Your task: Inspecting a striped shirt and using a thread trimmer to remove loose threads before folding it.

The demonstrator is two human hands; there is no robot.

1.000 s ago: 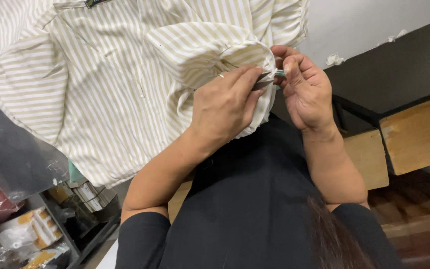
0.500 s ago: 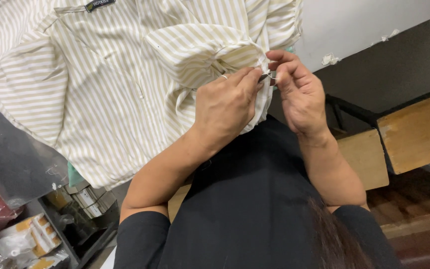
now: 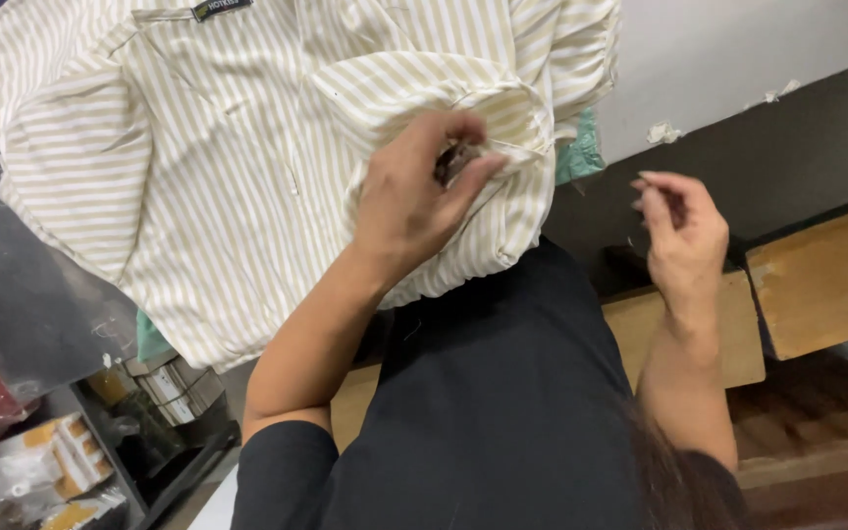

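A cream shirt with tan stripes (image 3: 228, 196) lies spread over the work surface, one sleeve folded across its front. My left hand (image 3: 414, 201) rests on the sleeve's cuff (image 3: 503, 118), its fingers closed around a small dark metal tool (image 3: 455, 159) pressed against the fabric. Off to the right, my right hand (image 3: 679, 231) hangs in the air, clear of the shirt. Its fingertips are pinched together, and anything between them is too small to make out.
A white wall (image 3: 738, 59) and a dark ledge (image 3: 797, 157) run behind the shirt, with a bit of teal cloth (image 3: 581, 157) at the shirt's edge. Wooden boards (image 3: 826, 285) lie at right. Shelves with packets and boxes (image 3: 61, 461) sit at lower left.
Both hands were together at the cuff. My right hand has now pulled away to the right, while my left hand stays at the cuff with the tool.
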